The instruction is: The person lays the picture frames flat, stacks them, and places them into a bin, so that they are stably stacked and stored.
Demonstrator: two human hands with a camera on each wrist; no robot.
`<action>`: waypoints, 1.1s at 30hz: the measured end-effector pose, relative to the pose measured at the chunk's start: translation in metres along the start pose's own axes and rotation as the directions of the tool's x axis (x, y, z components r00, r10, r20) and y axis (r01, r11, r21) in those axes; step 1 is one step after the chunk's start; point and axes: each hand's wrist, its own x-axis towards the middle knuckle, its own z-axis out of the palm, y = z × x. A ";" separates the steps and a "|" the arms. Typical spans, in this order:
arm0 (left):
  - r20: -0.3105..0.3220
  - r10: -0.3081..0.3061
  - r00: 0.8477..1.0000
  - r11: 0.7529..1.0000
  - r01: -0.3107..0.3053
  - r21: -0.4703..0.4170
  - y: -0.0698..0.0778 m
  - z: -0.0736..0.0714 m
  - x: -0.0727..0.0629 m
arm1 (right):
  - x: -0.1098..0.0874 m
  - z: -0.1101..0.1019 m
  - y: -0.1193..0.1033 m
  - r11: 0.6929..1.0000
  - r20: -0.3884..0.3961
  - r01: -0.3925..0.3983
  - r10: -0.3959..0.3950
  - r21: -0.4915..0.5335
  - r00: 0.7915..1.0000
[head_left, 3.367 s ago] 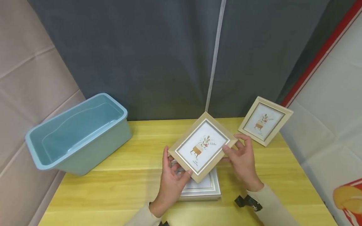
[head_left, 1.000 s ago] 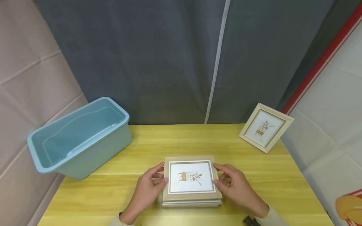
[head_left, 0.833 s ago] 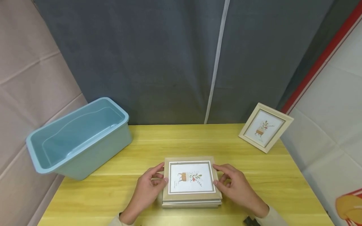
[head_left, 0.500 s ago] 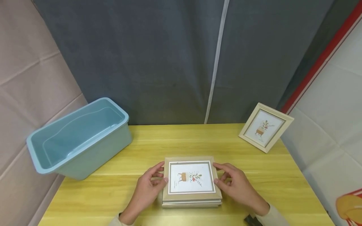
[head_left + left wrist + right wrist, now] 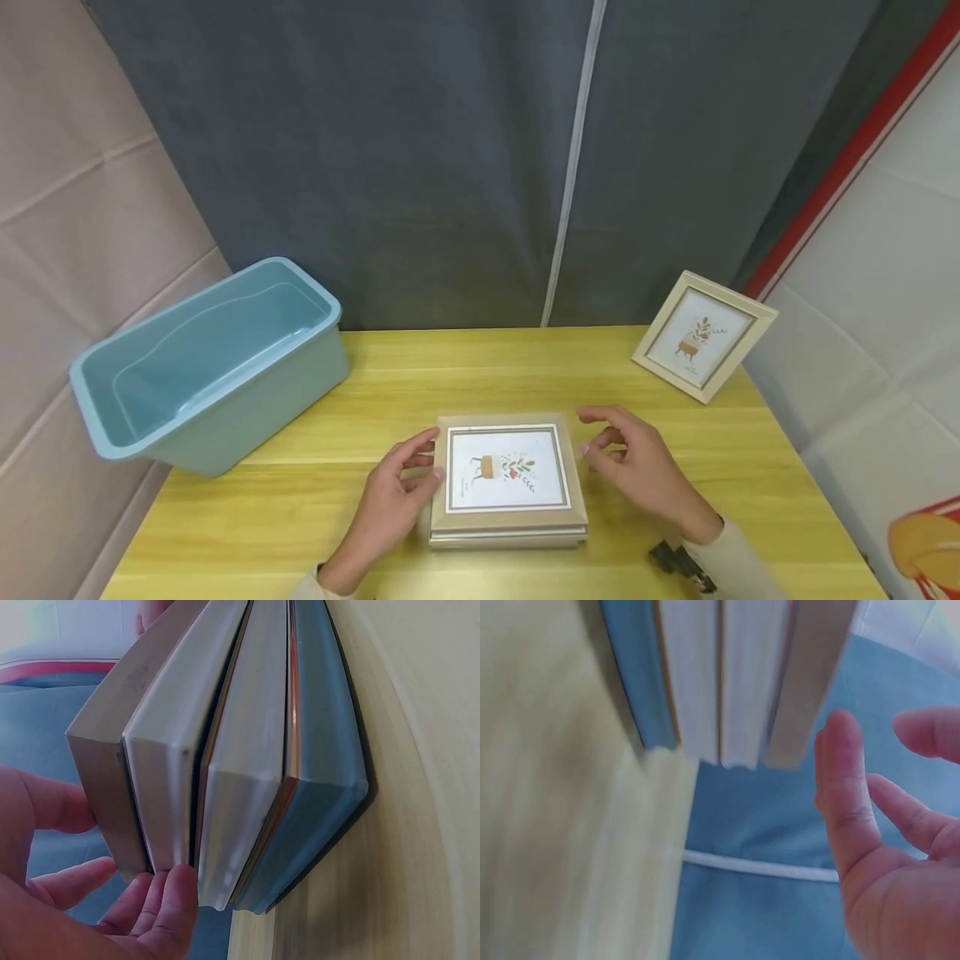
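Note:
A stack of picture frames (image 5: 510, 517) lies at the front middle of the table. Its top frame (image 5: 573, 492) is beige, around a plant print turned sideways. In the left wrist view, white frames (image 5: 157, 750) and a blue-grey frame (image 5: 330, 757) show beneath the beige one. Along the stack's left side, my left hand (image 5: 393, 492) rests its fingertips against the frames' edges, thumb near the top frame. My right hand (image 5: 637, 467) is just off the right side, holding nothing, with a gap showing between its fingers and the stack.
Another beige picture frame (image 5: 663, 375) stands tilted at the back right of the wooden table (image 5: 480, 367). A light blue plastic bin (image 5: 255, 408) sits at the back left. Dark grey cloth (image 5: 420, 167) hangs behind the table.
The beige frame, held slanted over the stack earlier, came down onto the stack, turned sideways. Both hands then touched its sides; the right has since moved away to the right while the left stays.

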 end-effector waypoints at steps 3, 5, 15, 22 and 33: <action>0.002 0.002 1.000 1.000 -0.002 -0.001 0.000 0.001 0.000 | 0.003 -0.011 -0.001 1.000 -0.039 -0.005 0.005 -0.003 0.999; 0.005 0.005 1.000 1.000 -0.005 0.003 0.000 0.001 0.000 | 0.004 -0.018 -0.001 1.000 -0.069 0.012 -0.013 -0.022 0.998; 0.009 0.017 1.000 1.000 -0.017 0.004 -0.001 0.002 -0.001 | 0.012 -0.050 -0.001 0.990 -0.187 0.069 -0.092 -0.124 0.978; 0.016 0.021 1.000 1.000 -0.021 0.016 -0.001 0.002 0.000 | 0.018 -0.075 0.000 0.993 -0.244 0.050 -0.074 -0.106 0.967; 0.023 0.006 1.000 0.999 -0.007 0.033 -0.001 0.000 0.000 | 0.025 -0.110 0.012 0.984 -0.362 0.003 -0.068 -0.178 0.930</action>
